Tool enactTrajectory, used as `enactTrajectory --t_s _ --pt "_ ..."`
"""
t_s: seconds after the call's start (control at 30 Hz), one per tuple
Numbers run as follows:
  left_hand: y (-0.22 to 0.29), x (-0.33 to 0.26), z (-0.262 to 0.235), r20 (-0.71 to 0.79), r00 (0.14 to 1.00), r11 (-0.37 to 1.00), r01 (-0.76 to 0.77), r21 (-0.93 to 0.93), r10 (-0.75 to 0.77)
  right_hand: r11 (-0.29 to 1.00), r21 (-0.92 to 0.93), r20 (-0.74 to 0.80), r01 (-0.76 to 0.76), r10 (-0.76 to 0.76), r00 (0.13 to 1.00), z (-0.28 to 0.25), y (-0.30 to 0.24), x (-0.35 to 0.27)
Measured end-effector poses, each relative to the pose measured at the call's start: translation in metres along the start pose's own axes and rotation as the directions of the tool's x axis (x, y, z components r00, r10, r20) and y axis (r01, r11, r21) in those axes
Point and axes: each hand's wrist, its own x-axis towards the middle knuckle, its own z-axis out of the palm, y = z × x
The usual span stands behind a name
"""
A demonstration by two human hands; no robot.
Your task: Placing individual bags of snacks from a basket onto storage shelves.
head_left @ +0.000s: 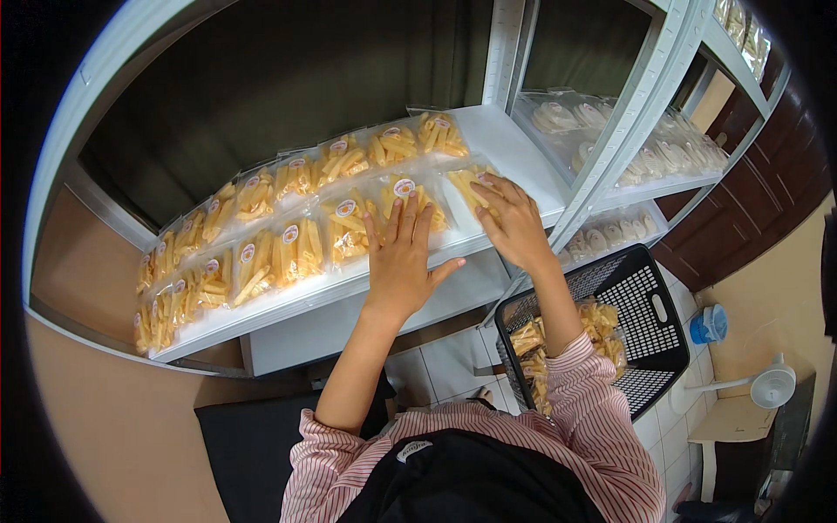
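Packets of yellow sticks (349, 228) line the shelf (514, 144) at twelve o'clock; my left hand (401, 257) presses spread on one, my right hand (513, 222) squares the end packet (469, 187). More, I judge, must come from the basket (641, 301) at four.

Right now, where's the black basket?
Head view, lower right: the black basket hangs on the person's right forearm, below the white shelf, with snack packs inside.

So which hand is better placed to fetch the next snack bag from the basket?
Probably the right hand. It rests on the end bag of the front row, on the same side as the black basket, which sits low to the person's right. The left hand lies flat on a bag further left.
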Motion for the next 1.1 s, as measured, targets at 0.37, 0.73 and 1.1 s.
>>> enactTrajectory --t_s 0.37,0.73,1.1 --pt "-0.004 -0.004 -0.006 0.057 0.998 1.000 0.006 -0.012 -0.006 0.978 -0.205 0.028 0.029 -0.024 0.999 0.019 -0.027 -0.004" --pt "0.044 0.002 -0.023 -0.325 0.929 0.828 -0.319 -0.461 0.178 0.997 -0.036 -0.274 -0.063 0.051 0.960 -0.006 -0.026 -0.034" --pt "0.126 -0.095 0.148 0.524 0.725 0.808 -0.077 -0.584 0.447 0.586 0.037 -0.291 -0.810 0.781 0.552 -0.029 0.118 -0.333"
